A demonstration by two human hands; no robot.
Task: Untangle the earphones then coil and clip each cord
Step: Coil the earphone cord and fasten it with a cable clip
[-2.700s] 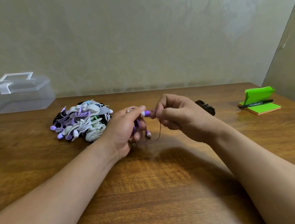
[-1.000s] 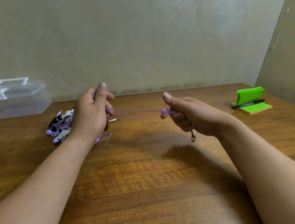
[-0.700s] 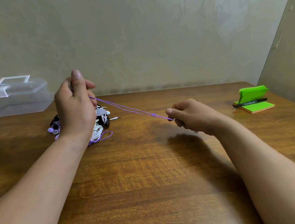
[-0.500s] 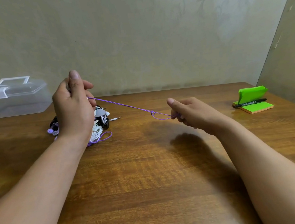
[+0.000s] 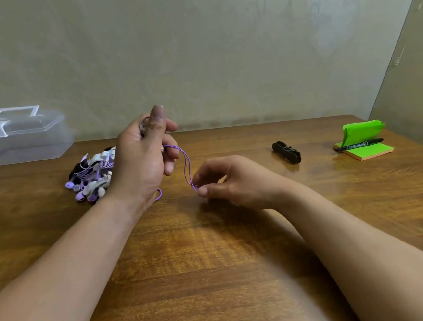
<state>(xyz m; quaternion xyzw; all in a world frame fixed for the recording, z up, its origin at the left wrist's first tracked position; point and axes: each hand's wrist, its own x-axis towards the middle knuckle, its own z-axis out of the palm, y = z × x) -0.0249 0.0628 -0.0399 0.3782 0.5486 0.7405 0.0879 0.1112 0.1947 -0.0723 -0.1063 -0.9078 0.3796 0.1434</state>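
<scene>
My left hand (image 5: pixel 142 161) is raised above the table, its fingers curled round one end of a thin purple earphone cord (image 5: pixel 186 165). The cord hangs in a slack double strand down to my right hand (image 5: pixel 229 183), which pinches it between thumb and forefinger just above the tabletop. A short loop of the same cord (image 5: pixel 158 194) shows under my left wrist. Behind my left hand lies a tangled pile of purple, white and black earphones (image 5: pixel 91 174), partly hidden by the hand.
A clear plastic box with a white handle (image 5: pixel 20 137) stands at the back left. Black clips (image 5: pixel 287 152) lie at the right of centre. A green sticky-note pad (image 5: pixel 364 150) with a black marker (image 5: pixel 358 145) is at the far right. The wall closes the table's back edge.
The cord was stretched taut between my hands; now my right hand has moved left and down toward my left hand, and the cord hangs slack between them.
</scene>
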